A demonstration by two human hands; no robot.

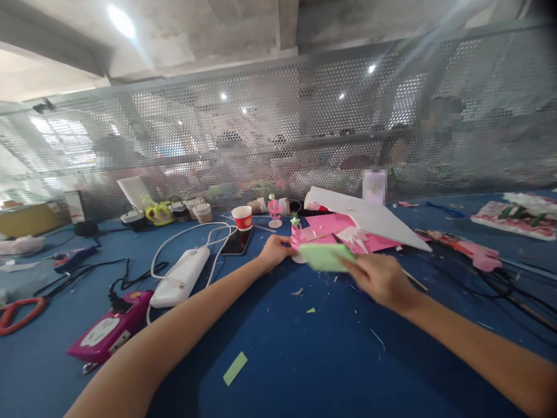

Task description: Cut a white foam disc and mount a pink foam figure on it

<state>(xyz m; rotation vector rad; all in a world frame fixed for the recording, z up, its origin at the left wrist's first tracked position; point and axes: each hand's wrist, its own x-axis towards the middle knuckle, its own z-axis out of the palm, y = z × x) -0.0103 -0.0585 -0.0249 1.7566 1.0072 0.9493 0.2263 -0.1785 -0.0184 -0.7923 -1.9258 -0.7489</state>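
Near the middle of the blue table, my left hand has its fingers closed at the side of a small pink paper figure with a green top. My right hand grips a flat light green piece, blurred by motion, which hangs just in front and right of the figure's base. A similar pink figure on a round base stands farther back. Pink sheets and a white board lie behind my right hand. One green paper strip rests on the table nearer to me.
A red paper cup stands by a dark phone. To the left are a white power strip with cables, a magenta box and orange-handled scissors. A glue gun lies right; a perforated metal screen stands behind.
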